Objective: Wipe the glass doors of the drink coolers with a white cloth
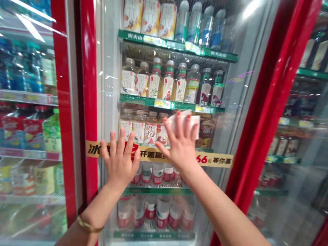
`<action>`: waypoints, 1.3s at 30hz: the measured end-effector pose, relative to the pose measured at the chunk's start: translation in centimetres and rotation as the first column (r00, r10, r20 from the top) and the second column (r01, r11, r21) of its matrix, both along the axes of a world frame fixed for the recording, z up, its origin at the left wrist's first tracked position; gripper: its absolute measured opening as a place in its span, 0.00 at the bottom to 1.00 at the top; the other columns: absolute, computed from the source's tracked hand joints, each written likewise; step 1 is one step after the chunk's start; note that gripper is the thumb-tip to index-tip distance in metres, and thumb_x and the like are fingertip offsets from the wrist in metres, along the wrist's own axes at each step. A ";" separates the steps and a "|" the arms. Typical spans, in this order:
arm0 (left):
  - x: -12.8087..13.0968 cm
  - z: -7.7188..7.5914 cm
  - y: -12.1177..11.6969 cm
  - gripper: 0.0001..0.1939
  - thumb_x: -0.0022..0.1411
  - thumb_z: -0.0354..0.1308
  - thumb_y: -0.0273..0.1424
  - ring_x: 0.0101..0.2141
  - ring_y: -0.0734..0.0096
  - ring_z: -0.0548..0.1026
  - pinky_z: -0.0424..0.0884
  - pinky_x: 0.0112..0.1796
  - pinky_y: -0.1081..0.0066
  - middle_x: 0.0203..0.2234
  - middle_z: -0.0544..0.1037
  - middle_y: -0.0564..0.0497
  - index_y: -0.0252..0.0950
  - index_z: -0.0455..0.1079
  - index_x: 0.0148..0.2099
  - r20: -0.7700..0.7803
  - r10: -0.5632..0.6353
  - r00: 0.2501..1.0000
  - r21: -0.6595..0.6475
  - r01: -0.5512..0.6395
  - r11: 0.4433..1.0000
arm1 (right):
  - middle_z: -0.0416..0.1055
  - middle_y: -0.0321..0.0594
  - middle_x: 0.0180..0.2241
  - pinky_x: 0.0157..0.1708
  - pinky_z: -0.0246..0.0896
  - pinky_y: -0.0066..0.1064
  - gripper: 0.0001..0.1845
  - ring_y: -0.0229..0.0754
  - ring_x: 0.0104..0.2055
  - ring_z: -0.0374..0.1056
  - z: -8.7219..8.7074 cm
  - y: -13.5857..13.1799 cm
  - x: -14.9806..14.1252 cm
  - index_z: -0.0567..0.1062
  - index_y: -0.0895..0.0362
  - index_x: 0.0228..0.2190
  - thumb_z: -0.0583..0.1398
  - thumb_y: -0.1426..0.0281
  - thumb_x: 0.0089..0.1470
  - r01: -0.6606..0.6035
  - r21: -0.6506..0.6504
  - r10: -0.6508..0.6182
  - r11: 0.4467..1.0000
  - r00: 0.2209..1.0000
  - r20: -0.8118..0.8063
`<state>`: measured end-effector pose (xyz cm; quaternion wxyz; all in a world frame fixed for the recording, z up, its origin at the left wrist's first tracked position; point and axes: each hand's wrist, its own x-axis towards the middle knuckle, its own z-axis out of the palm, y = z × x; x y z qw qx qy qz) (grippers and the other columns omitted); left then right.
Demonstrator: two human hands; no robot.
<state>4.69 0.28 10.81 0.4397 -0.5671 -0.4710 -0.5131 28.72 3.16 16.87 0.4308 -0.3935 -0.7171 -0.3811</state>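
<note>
My left hand [120, 160] lies flat with fingers spread against the glass door [235, 112] of a drinks fridge, over a yellow banner sticker [215, 159]. My right hand [181, 140] presses a white cloth or tissue [192, 120] against the same glass, a little higher and to the right, its fingers spread over it. Behind the glass, rows of tea and water bottles [167, 82] stand on green shelves [143, 100].
The door has a red frame [269, 102] on the right and a red post [88, 85] on the left. Another glass fridge [28, 119] with bottles and cartons stands to the left, and one more cooler [307, 136] to the right.
</note>
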 end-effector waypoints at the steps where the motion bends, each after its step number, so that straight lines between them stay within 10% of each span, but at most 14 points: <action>1: -0.3 0.1 -0.2 0.43 0.76 0.57 0.37 0.82 0.61 0.41 0.33 0.80 0.50 0.81 0.52 0.45 0.44 0.41 0.84 -0.002 -0.014 1.000 0.002 0.014 1.000 | 0.36 0.38 0.84 0.79 0.34 0.77 0.52 0.70 0.85 0.29 -0.4 -0.3 -1.0 0.46 0.39 0.81 0.58 0.37 0.68 -0.067 0.000 0.066 0.998 0.987 0.146; 4: -1.5 0.6 -0.6 0.42 0.77 0.56 0.35 0.80 0.63 0.52 0.43 0.79 0.55 0.79 0.59 0.46 0.45 0.42 0.84 -0.009 -0.043 0.999 0.020 0.043 0.999 | 0.44 0.33 0.83 0.81 0.33 0.70 0.50 0.64 0.85 0.35 -1.4 -0.6 -0.6 0.51 0.39 0.80 0.56 0.34 0.68 -0.144 -0.003 0.134 0.990 0.913 0.385; 10: -2.8 0.8 0.1 0.45 0.76 0.56 0.40 0.82 0.60 0.37 0.31 0.80 0.50 0.82 0.45 0.46 0.42 0.38 0.84 -0.042 -0.008 0.999 0.050 0.010 0.999 | 0.34 0.44 0.84 0.74 0.31 0.87 0.46 0.75 0.84 0.30 5.6 0.7 0.0 0.47 0.44 0.81 0.53 0.41 0.73 0.087 0.043 -0.082 0.995 0.992 -0.096; 13: -2.9 0.5 0.5 0.47 0.77 0.54 0.41 0.82 0.55 0.34 0.32 0.80 0.45 0.83 0.38 0.40 0.36 0.32 0.84 -0.002 -0.025 1.000 0.063 0.025 0.998 | 0.43 0.35 0.83 0.79 0.32 0.78 0.44 0.67 0.85 0.34 6.2 0.1 -3.6 0.57 0.40 0.78 0.53 0.37 0.71 -0.109 0.077 0.090 0.991 0.972 0.219; 17: -3.0 0.2 0.6 0.48 0.78 0.50 0.47 0.82 0.48 0.37 0.36 0.80 0.40 0.82 0.36 0.34 0.33 0.28 0.84 0.003 -0.043 0.999 0.072 0.043 0.996 | 0.55 0.23 0.80 0.84 0.37 0.59 0.37 0.52 0.84 0.43 7.0 -0.2 -5.7 0.66 0.37 0.74 0.53 0.38 0.72 -0.312 -0.030 0.248 0.949 0.688 0.683; 23: -3.2 0.3 0.6 0.50 0.78 0.42 0.56 0.82 0.55 0.32 0.33 0.80 0.48 0.83 0.32 0.35 0.31 0.26 0.84 -0.024 -0.060 0.998 0.110 0.062 0.992 | 0.42 0.33 0.84 0.79 0.20 0.76 0.37 0.64 0.85 0.32 16.0 0.3 -9.4 0.53 0.45 0.80 0.48 0.50 0.78 -0.156 0.122 0.109 0.980 0.939 0.325; 29: -3.2 -0.6 1.3 0.51 0.76 0.40 0.60 0.82 0.51 0.33 0.35 0.80 0.41 0.82 0.35 0.32 0.32 0.28 0.84 -0.004 -0.014 1.000 0.128 0.015 0.992 | 0.49 0.16 0.81 0.84 0.30 0.56 0.31 0.44 0.85 0.36 12.6 -1.2 -12.6 0.60 0.38 0.76 0.43 0.55 0.79 -0.228 0.013 0.101 0.974 0.483 0.870; 35: -3.6 -1.2 1.6 0.53 0.75 0.46 0.60 0.82 0.47 0.30 0.40 0.79 0.37 0.83 0.33 0.33 0.37 0.26 0.84 0.013 0.015 1.000 0.118 -0.016 0.993 | 0.42 0.33 0.84 0.78 0.17 0.78 0.36 0.64 0.86 0.29 18.4 0.5 -12.8 0.51 0.45 0.80 0.47 0.56 0.77 -0.188 0.155 0.118 0.970 0.920 0.373; 39: -3.7 -0.8 1.1 0.48 0.78 0.44 0.54 0.82 0.54 0.30 0.36 0.80 0.42 0.83 0.30 0.37 0.36 0.27 0.84 -0.023 -0.001 1.000 0.129 0.004 0.992 | 0.46 0.25 0.82 0.83 0.26 0.67 0.34 0.55 0.86 0.35 13.4 -0.9 -12.0 0.58 0.40 0.78 0.46 0.51 0.77 -0.239 0.056 0.139 0.969 0.723 0.676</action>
